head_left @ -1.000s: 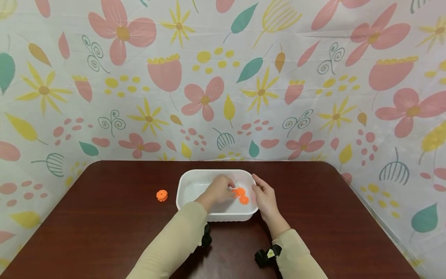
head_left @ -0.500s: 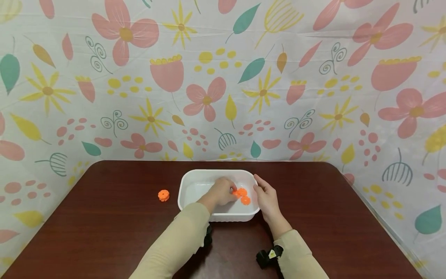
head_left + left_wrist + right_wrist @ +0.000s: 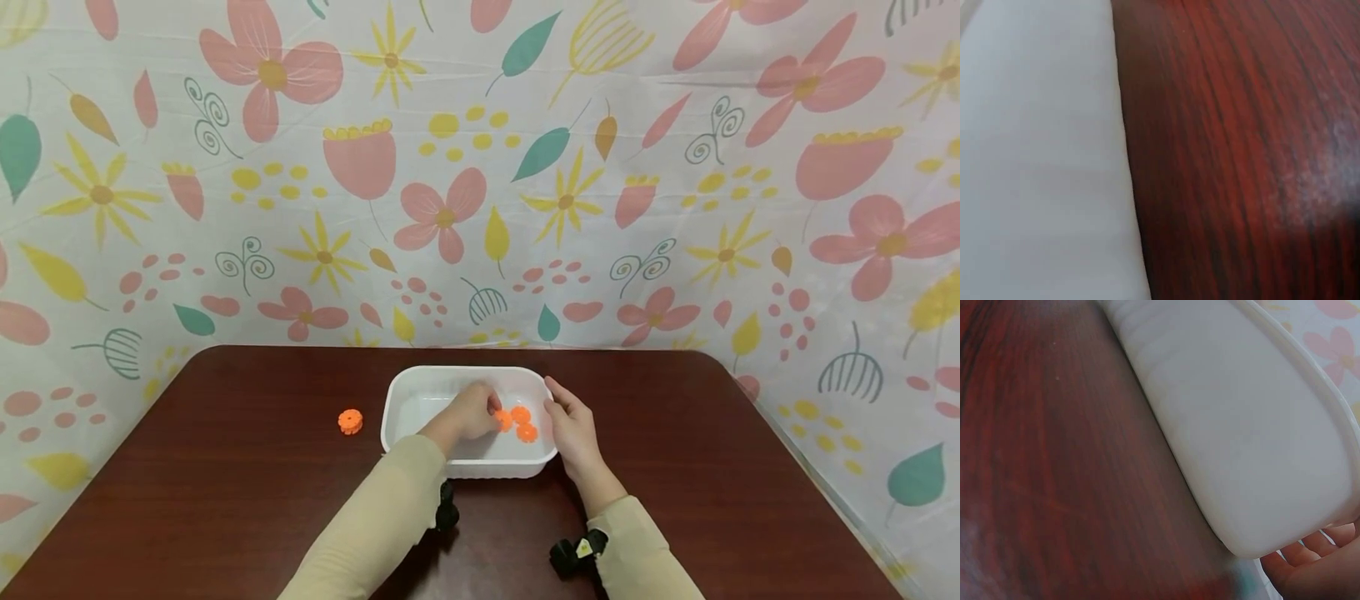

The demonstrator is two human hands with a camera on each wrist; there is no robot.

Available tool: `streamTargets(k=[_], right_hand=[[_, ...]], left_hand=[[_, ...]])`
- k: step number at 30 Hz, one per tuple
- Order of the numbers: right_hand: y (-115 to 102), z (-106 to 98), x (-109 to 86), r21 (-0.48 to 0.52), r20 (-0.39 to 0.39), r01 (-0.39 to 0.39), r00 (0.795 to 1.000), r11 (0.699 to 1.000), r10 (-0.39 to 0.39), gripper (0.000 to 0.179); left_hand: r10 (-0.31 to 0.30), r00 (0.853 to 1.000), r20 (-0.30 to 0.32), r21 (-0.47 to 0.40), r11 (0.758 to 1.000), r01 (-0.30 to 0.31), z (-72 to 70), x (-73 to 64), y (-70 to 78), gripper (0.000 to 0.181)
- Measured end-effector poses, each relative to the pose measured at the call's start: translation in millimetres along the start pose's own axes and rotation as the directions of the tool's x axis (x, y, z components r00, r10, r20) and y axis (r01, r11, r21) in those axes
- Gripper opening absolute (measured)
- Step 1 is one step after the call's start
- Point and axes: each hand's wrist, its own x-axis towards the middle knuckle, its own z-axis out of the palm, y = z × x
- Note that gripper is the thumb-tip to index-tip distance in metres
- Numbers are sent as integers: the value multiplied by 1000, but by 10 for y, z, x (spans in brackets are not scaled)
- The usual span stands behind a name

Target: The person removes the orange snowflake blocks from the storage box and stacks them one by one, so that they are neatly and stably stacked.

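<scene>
A white plastic basin [image 3: 468, 468] stands on the dark wooden table, and its outer wall [image 3: 1254, 425] fills much of the right wrist view. My left hand [image 3: 472, 411] reaches down inside it, pinching an orange scalloped disc [image 3: 504, 419] at the fingertips. Just right of that, two more such orange pieces, an upper disc [image 3: 521, 414] and a lower disc [image 3: 527, 432], lie on the basin floor. My right hand [image 3: 573, 429] grips the basin's right end, thumb at the rim; in the right wrist view its fingers [image 3: 1300, 553] curl under that end.
Left of the basin, an orange scalloped piece [image 3: 350, 422], looking like stacked discs, sits on the table [image 3: 247, 467]. A floral cloth [image 3: 480, 183] hangs behind the table's far edge. Black wrist cameras are strapped at both sleeves.
The orange disc at my left fingertips has shifted slightly left, apart from the upper disc it overlapped. My right hand keeps its grip on the basin.
</scene>
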Motion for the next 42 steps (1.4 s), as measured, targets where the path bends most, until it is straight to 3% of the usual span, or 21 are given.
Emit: streamTargets(k=[9, 16, 20, 30, 42], right_hand=[[0, 26, 0, 14, 9, -18, 1000, 1000, 18, 45], [4, 22, -9, 13, 1, -13, 1000, 1000, 12, 45], [10, 14, -7, 15, -2, -13, 1000, 1000, 13, 45], [18, 2, 4, 16, -2, -4, 1000, 1000, 4, 44], [-9, 0, -13, 15, -15, -3, 1000, 1000, 3, 45]], left_hand=[[-44, 999, 9, -46, 998, 44, -98, -62, -23, 7], [-108, 993, 39, -202, 973, 113, -135, -101, -36, 5], [-118, 992, 45, -238, 963, 125, -144, -119, -32, 5], [-82, 996, 42, -344, 934, 92, -194, -155, 42, 8], [-69, 998, -1, -395, 917, 63, -276, -290, 126, 8]])
